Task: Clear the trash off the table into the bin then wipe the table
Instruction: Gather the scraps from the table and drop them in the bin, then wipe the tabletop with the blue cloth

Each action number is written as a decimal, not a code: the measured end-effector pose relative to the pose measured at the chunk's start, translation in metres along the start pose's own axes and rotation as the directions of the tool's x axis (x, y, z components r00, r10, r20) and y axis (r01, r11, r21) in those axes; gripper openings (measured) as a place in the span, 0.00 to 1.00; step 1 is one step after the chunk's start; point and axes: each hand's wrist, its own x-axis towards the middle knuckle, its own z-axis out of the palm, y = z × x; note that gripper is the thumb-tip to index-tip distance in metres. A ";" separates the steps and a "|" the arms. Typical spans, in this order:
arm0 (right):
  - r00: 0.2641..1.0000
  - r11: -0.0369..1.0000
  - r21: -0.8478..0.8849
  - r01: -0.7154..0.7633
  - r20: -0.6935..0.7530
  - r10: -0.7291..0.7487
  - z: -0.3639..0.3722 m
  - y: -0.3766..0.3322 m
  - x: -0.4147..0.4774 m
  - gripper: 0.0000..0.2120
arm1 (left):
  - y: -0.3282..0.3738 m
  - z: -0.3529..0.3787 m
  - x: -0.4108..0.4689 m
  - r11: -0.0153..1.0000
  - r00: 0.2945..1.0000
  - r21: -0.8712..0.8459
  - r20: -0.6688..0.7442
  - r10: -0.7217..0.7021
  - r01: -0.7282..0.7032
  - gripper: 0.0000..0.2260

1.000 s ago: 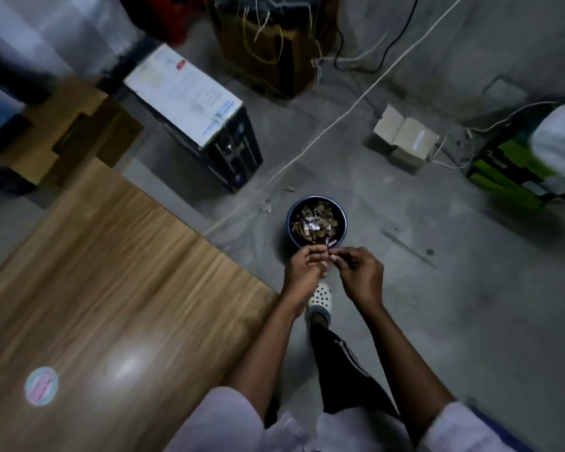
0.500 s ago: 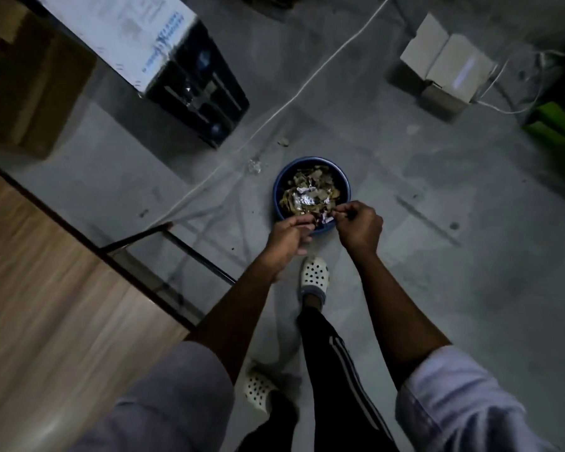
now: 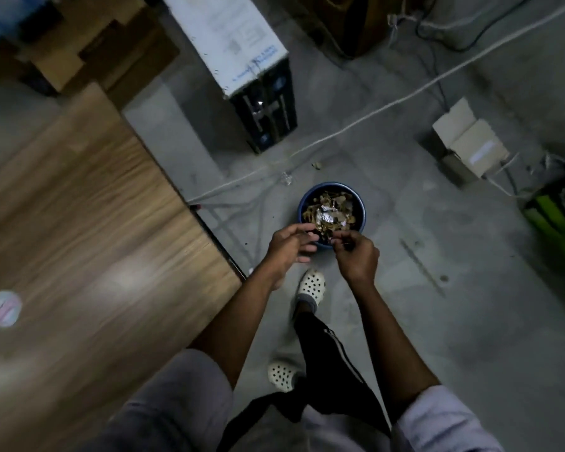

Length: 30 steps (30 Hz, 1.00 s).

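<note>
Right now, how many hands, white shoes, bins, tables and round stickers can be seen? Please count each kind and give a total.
Hands: 2 (left hand, right hand)
White shoes: 2 (front shoe, rear shoe)
Bins: 1 (blue bin)
Tables: 1 (wooden table)
Round stickers: 1 (sticker, on the table)
Total: 7

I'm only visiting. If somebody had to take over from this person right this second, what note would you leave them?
Left hand: fingers loose, holding nothing, over the near rim of the blue bin.
Right hand: fingers curled beside it; too blurred to tell if it pinches a scrap.
Done: trash sits in the bin, on the floor.
Table: one round disc lies on it.
Left: check the disc, then wipe; no cloth in view.
</note>
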 end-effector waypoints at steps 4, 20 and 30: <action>0.970 0.974 0.077 0.213 0.107 -0.221 0.002 -0.066 -0.061 0.07 | -0.007 -0.042 -0.067 0.978 0.984 -0.145 -0.124 0.131 -0.148 0.08; 0.420 0.711 0.320 0.626 0.630 -0.653 0.103 -0.150 -0.390 0.07 | -0.212 -0.201 -0.363 0.623 0.607 -0.451 -0.793 0.049 -0.639 0.11; 0.088 0.698 0.437 0.567 0.811 -0.579 0.172 -0.166 -0.533 0.03 | -0.321 -0.281 -0.473 0.390 0.386 -0.438 -0.899 -0.208 -0.810 0.11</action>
